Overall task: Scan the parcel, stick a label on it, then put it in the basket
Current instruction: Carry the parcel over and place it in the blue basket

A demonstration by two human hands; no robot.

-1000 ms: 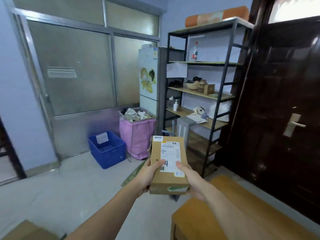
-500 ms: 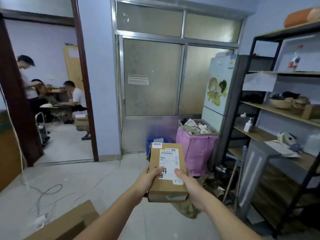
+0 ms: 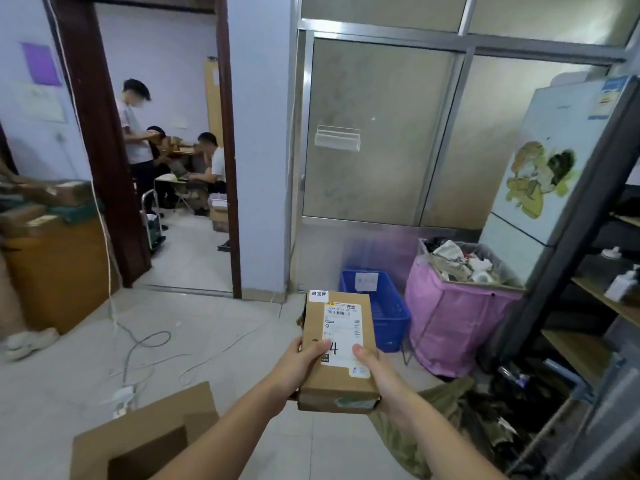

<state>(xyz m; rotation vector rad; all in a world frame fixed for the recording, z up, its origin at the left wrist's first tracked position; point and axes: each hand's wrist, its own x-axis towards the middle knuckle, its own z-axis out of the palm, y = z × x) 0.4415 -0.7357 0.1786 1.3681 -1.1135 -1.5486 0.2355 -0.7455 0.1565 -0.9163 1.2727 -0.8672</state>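
Observation:
I hold a brown cardboard parcel (image 3: 337, 375) in front of me with both hands. A white shipping label with a barcode and a small white sticker at its top left corner are on its upper face. My left hand (image 3: 298, 368) grips its left edge, thumb on the label. My right hand (image 3: 379, 374) grips its right edge, thumb also on the label. A blue plastic basket (image 3: 388, 320) with a white tag stands on the floor just beyond the parcel, against the frosted glass partition.
A pink bin (image 3: 453, 313) full of rubbish sits right of the basket, then a fridge (image 3: 540, 188) and a black metal shelf rack (image 3: 588, 216). An open cardboard box (image 3: 138, 434) lies at lower left. Cables (image 3: 138, 341) trail over the tiled floor. People work beyond the doorway (image 3: 173, 168).
My view has swung left across the room: the dark door and shelf rack slid out to the right, the doorway with people came in. The parcel stays held in both hands.

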